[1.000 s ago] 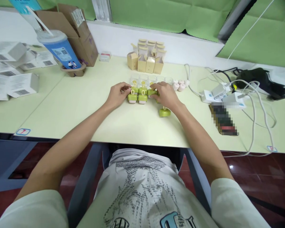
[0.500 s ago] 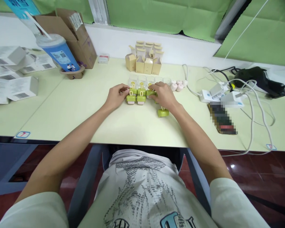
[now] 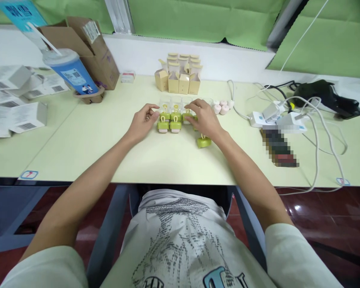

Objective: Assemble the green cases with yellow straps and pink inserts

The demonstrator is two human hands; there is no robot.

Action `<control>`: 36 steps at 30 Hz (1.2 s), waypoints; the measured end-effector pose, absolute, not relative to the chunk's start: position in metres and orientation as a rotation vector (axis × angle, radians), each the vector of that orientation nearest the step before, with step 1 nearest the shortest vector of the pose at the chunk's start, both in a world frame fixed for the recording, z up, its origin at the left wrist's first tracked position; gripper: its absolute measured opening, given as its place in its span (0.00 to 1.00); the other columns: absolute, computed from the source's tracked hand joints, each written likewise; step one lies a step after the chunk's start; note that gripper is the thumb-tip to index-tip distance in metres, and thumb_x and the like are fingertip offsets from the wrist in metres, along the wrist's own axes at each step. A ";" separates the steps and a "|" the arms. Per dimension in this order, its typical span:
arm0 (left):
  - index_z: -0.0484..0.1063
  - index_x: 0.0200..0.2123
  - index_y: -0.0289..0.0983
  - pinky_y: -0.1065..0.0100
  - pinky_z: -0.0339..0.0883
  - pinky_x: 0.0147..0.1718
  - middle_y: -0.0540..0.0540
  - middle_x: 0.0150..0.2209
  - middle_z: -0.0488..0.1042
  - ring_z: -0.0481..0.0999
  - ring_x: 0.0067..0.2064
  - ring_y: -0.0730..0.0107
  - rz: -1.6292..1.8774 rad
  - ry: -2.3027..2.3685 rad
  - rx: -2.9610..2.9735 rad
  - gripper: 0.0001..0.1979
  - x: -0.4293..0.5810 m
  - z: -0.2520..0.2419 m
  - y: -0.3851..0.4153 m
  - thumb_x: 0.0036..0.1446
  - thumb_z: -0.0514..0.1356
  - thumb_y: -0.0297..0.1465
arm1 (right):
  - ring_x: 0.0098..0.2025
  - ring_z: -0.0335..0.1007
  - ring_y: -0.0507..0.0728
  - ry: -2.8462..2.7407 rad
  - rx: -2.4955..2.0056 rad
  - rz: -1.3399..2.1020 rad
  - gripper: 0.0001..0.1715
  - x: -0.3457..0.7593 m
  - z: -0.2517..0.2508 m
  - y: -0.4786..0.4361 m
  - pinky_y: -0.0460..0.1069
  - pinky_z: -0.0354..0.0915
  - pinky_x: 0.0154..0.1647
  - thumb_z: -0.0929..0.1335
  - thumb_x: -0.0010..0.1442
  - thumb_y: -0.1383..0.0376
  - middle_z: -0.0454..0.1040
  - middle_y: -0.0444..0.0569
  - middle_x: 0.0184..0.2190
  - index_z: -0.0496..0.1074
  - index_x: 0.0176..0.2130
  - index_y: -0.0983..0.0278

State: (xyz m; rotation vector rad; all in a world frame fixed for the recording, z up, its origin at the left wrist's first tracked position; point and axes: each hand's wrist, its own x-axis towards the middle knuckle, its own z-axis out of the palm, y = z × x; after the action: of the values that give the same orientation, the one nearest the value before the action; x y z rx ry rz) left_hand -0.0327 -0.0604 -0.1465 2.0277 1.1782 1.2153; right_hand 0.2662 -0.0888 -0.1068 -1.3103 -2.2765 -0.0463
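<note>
My desk (image 3: 78, 156) is smooth, pale and flat, with one straight seam on the left. One brown box (image 3: 106, 62) of corrugated cardboard sits open against the wall. In front of it leans one tall, round blue cup (image 3: 75, 76) with a pale lid and a straw. Left of that I count at least five white boxes (image 3: 28, 118), card, straight-edged, loosely stacked with printed barcodes.

My left hand (image 3: 142, 122) rests at the left end of a cluster of green pieces (image 3: 175, 127), thumb and forefinger a little apart beside the nearest one. My right hand (image 3: 205, 120) arches over the cluster's right end, its fingers about one piece; the hand covers part of it, so I cannot tell whether they pinch it.

One white plastic power strip (image 3: 258, 119) lies to the right. At the wall stand small boxes (image 3: 180, 82) in tan card, four along the front, flaps up, more in rows behind.

Just behind the green pieces is a row of clear tubs (image 3: 165, 100), thin and see-through. The green pieces are glossy, rounded blocks, each visible top bearing a cream loop: two in front, two behind, one at my right fingers, one lying apart nearer me. About five pink pieces (image 3: 224, 109), small, pale and rounded, bunch beside the tubs.
</note>
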 end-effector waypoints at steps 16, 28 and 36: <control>0.76 0.61 0.40 0.62 0.77 0.46 0.44 0.46 0.84 0.83 0.46 0.63 1.292 0.730 2.912 0.16 0.023 -0.109 -0.134 0.76 0.56 0.27 | 0.53 0.78 0.73 -1.842 -2.026 -0.088 0.26 0.380 -0.088 -0.075 0.65 0.72 0.55 0.72 0.67 0.62 0.80 0.65 0.55 0.79 0.63 0.63; 0.77 0.60 0.28 0.58 0.78 0.45 0.33 0.55 0.84 0.85 0.56 0.54 0.429 0.694 3.297 0.21 0.099 -0.101 -0.169 0.71 0.54 0.13 | 0.48 0.81 0.70 -1.550 -1.802 0.019 0.18 0.373 -0.098 -0.098 0.65 0.74 0.54 0.70 0.70 0.55 0.84 0.60 0.47 0.74 0.55 0.59; 0.81 0.62 0.43 0.62 0.84 0.53 0.41 0.58 0.83 0.86 0.52 0.63 1.250 0.632 1.962 0.31 0.050 -0.093 -0.180 0.58 0.82 0.40 | 0.48 0.86 0.62 -1.402 -0.921 0.830 0.23 0.318 -0.056 -0.197 0.58 0.84 0.49 0.80 0.65 0.46 0.84 0.47 0.49 0.78 0.53 0.50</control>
State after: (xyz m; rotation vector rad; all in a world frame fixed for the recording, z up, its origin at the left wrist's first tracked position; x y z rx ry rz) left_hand 0.0503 -0.1802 -0.0927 1.9621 0.6317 1.2495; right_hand 0.3177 -0.1974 -0.0559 -0.9208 -1.4024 0.8298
